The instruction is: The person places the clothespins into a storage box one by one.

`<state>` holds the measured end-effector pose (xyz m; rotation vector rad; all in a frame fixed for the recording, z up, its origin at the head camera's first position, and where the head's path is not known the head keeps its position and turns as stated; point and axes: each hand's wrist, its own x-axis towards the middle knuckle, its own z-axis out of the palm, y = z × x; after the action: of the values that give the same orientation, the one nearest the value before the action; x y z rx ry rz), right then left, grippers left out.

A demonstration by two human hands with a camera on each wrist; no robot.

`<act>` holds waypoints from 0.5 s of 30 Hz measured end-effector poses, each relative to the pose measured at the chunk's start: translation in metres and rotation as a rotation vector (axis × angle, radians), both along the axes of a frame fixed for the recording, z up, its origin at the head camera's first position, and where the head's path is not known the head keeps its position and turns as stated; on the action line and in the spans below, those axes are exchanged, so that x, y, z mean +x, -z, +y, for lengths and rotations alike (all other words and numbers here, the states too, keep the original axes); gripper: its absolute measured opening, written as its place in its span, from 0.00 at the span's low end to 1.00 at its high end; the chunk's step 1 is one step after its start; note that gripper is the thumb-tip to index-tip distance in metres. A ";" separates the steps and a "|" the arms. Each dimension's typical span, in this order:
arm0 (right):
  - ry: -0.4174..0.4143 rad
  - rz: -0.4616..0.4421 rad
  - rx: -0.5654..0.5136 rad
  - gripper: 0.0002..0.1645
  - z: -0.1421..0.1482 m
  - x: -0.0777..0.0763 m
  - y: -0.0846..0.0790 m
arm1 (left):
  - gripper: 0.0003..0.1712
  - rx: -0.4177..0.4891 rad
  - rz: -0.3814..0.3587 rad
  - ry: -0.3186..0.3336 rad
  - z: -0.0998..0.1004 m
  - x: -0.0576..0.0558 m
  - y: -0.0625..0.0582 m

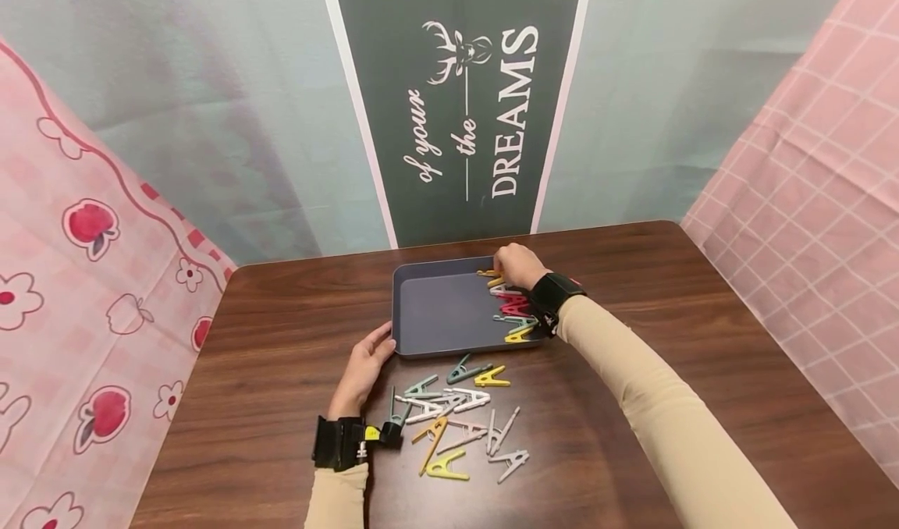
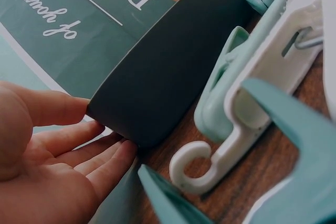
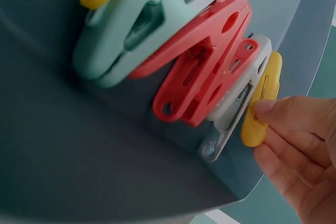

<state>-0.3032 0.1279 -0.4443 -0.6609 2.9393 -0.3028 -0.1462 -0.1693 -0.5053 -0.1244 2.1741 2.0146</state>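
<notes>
My right hand (image 1: 518,265) pinches a yellow clothespin (image 3: 262,98) between thumb and fingers at the far right corner of a dark grey tray (image 1: 445,310). Beside it in the tray, along the right side, lie a white clothespin (image 3: 239,98), red clothespins (image 3: 205,61), a mint-green clothespin (image 3: 128,35) and another yellow clothespin (image 1: 518,336). At the tray's near left corner, my left hand (image 1: 367,361) touches the outside with its thumb and extended fingers. The left wrist view shows the thumb tip at the rim and the other fingertips lower on the wall.
Several loose clothespins lie on the wooden table (image 1: 281,396) in front of the tray, among them a dark green one (image 1: 463,369), an orange one (image 1: 433,439) and a light yellow one (image 1: 447,466). A printed curtain (image 1: 463,123) hangs behind the table.
</notes>
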 end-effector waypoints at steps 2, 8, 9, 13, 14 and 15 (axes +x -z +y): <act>0.003 -0.006 -0.001 0.09 0.000 0.000 0.002 | 0.27 0.005 0.003 -0.003 0.000 0.000 0.001; 0.013 -0.013 -0.002 0.09 0.001 0.001 0.003 | 0.27 0.014 0.006 -0.002 0.001 -0.001 0.001; 0.013 -0.016 -0.002 0.09 0.002 0.001 0.002 | 0.27 0.015 0.000 -0.004 0.001 -0.001 0.001; 0.004 -0.016 -0.009 0.09 0.002 0.001 0.001 | 0.27 0.007 -0.006 -0.011 0.001 -0.001 0.001; 0.000 -0.015 -0.013 0.09 0.002 0.000 0.001 | 0.27 0.006 -0.009 -0.016 0.001 -0.001 0.000; 0.000 -0.016 -0.018 0.10 0.002 0.000 0.000 | 0.27 0.001 -0.005 -0.019 0.000 -0.001 0.000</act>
<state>-0.3029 0.1300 -0.4444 -0.6575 2.9246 -0.3333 -0.1470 -0.1689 -0.5051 -0.1508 2.1771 2.0227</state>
